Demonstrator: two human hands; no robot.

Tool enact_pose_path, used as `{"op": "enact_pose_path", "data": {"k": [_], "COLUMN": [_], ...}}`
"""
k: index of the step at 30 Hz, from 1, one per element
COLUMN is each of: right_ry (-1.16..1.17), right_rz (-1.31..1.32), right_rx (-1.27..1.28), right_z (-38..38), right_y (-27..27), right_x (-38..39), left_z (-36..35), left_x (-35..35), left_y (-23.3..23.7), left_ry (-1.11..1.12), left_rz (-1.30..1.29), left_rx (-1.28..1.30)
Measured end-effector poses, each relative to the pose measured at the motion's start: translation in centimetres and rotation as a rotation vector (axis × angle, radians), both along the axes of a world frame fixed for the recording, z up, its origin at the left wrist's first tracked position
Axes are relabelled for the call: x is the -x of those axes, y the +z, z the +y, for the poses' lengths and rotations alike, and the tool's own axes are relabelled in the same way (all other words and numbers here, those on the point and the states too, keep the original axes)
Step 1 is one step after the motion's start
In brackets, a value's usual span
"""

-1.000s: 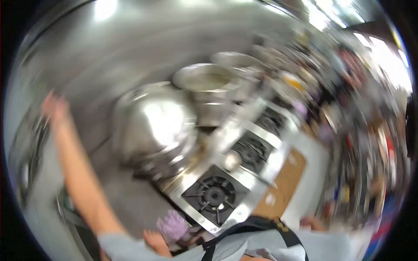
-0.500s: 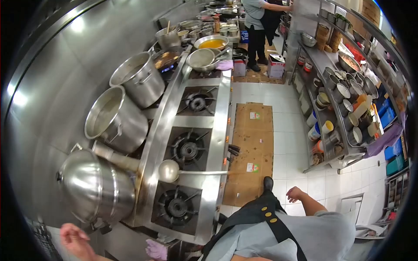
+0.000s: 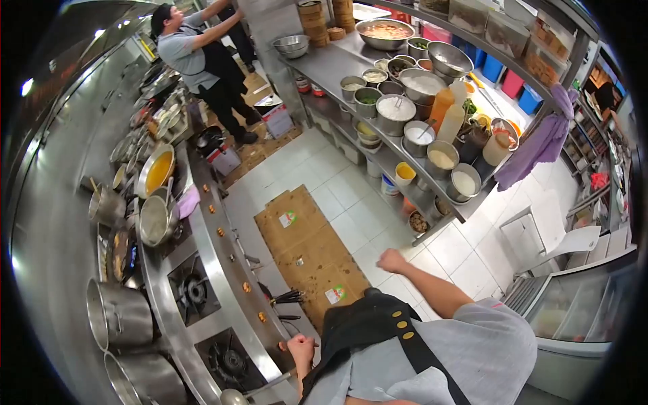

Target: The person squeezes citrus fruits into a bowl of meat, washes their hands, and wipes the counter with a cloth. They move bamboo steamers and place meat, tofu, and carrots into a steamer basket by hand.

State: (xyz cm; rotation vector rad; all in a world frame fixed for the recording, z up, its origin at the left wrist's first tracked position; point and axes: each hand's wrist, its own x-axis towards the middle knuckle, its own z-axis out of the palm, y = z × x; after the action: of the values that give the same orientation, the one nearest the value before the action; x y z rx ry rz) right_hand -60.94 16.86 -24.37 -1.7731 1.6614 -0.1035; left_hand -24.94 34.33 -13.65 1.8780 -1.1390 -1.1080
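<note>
with twelve at the top of the view, here's the left hand (image 3: 302, 347) at six o'clock, by the front edge of the stove (image 3: 263, 317), fingers curled well in; whether anything is inside that curl, i can't tell. the ladle (image 3: 233, 397) is close by at seven, bowl at the bottom edge, handle slanting up towards the left wrist; can't tell if they touch.

and the right hand (image 3: 391, 261), out at four o'clock, is folded into a loose fist above the white floor tiles (image 3: 368, 233), nothing showing in it!

over at eight there's a bare burner (image 3: 194, 289), a tall pot (image 3: 121, 315) beyond it. round at nine, a lilac cloth (image 3: 189, 202) lies beside a pan (image 3: 155, 221), and just past them sits a wide bowl of orange liquid (image 3: 160, 171).

a co-worker (image 3: 196, 57) stands at eleven, arms raised. one o'clock: tubs and bottles crowd the steel shelf (image 3: 331, 74). a purple cloth (image 3: 540, 145) hangs between two and three, a white chair (image 3: 557, 236) at three.
</note>
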Motion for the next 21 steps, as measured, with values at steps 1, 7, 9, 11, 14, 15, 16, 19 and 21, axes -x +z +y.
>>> {"op": "enact_pose_path", "data": {"k": [1, 7, 9, 11, 14, 15, 16, 19, 21], "right_ry": [0.054, -0.124, -0.051, -0.001, -0.068, -0.054, -0.055, -0.083, -0.255], "right_rz": [0.051, -0.701, -0.739, -0.739, -0.61, -0.555, -0.502, -0.554, -0.622], "right_rx": [0.072, -0.604, -0.612, -0.629, -0.655, -0.618, -0.583, -0.496, -0.505], "right_z": [-1.5, -10.7, -15.6, -21.0, -31.5, -34.9, -37.9, -47.2, -51.8], "right_y": [-0.4, 7.3, 5.1, 4.4, 2.6, 3.0, 3.3, 3.8, 6.4], "right_x": [-1.8, -11.7, -13.4, -16.3, -17.6, -17.8, -17.7, -17.3, -18.1], "left_z": [-0.9, -6.4, -9.0, -12.1, -18.7, -21.2, -23.8, -32.6, -37.0], "left_x": [-0.3, -6.1, -8.2, -9.1, -9.3, -9.6, -9.9, -11.7, -13.2], "left_y": [-2.3, -11.1, -14.4, -17.5, -19.1, -19.2, -19.4, -18.2, -20.3], "left_ry": [-0.014, -0.094, -0.168, -0.183, 0.297, 0.198, 0.109, 0.325, 0.391], "left_rz": [-0.002, 0.049, 0.033, 0.048, 0.351, 0.264, 0.167, 0.325, 0.43], "left_rx": [0.028, -0.416, -0.59, -0.72, -0.751, -0.643, -0.535, -0.493, -0.323]}}
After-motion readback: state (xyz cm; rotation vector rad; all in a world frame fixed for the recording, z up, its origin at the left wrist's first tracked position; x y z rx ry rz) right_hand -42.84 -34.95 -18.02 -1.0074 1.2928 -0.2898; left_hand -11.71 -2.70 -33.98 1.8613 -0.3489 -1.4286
